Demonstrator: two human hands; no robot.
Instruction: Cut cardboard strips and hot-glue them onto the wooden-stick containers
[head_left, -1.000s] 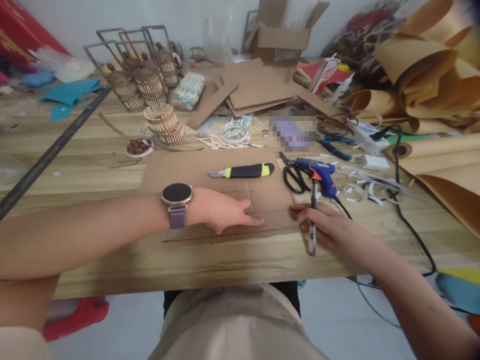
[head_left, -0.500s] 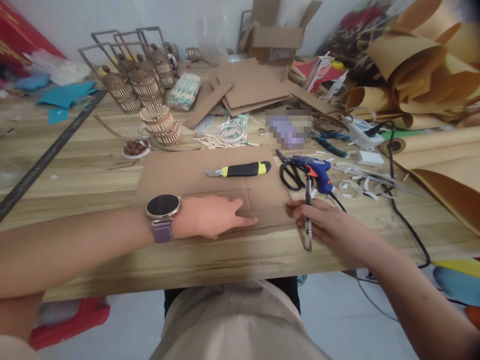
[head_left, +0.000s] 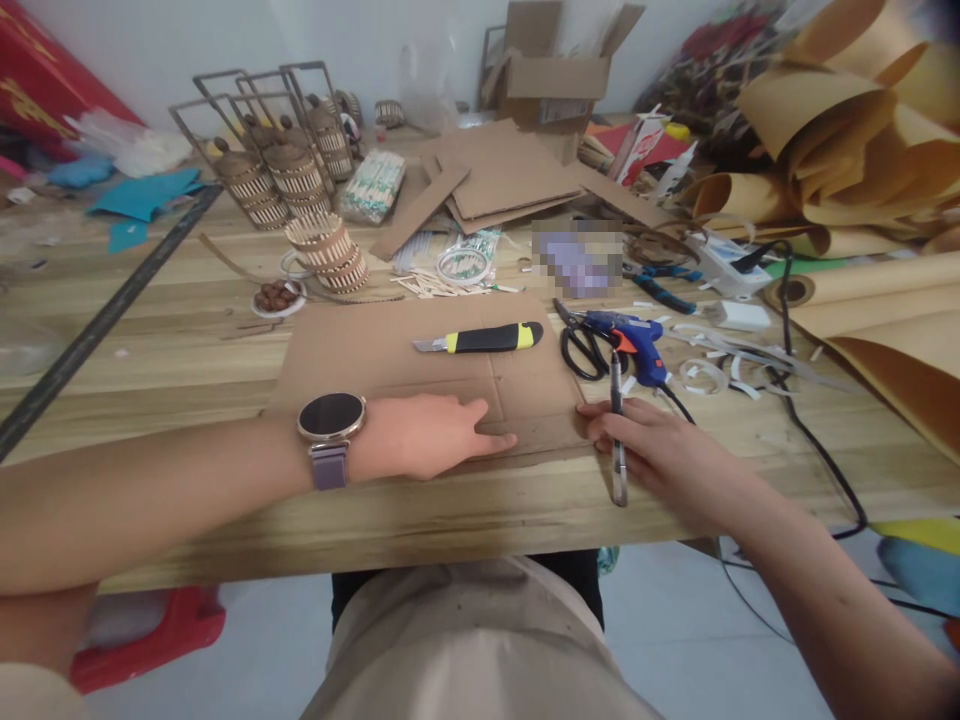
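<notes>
A flat sheet of brown cardboard (head_left: 360, 345) lies on the table before me, creased across its near part. My left hand (head_left: 427, 435), below a watch (head_left: 331, 416), rests flat on its near part with thumb and forefinger spread. At the sheet's right edge, my right hand (head_left: 637, 435) has a slim pen (head_left: 616, 425) between its fingers, and its fingertips touch the cardboard corner. A box cutter (head_left: 480, 338) with a black and yellow handle and its blade out lies on the sheet beyond my left hand.
Scissors (head_left: 585, 355) and a blue glue gun (head_left: 634, 345) lie just right of the sheet, with a black cable (head_left: 806, 430) farther right. Behind are a stick-covered cup (head_left: 328, 252), loose sticks (head_left: 442, 284) and cardboard pieces (head_left: 510, 175). Rolled brown paper (head_left: 862, 290) fills the right side.
The view has shifted very slightly, so the left side of the scene sits a little farther right. Both hands and the pen keep nearly the same places on the cardboard.
</notes>
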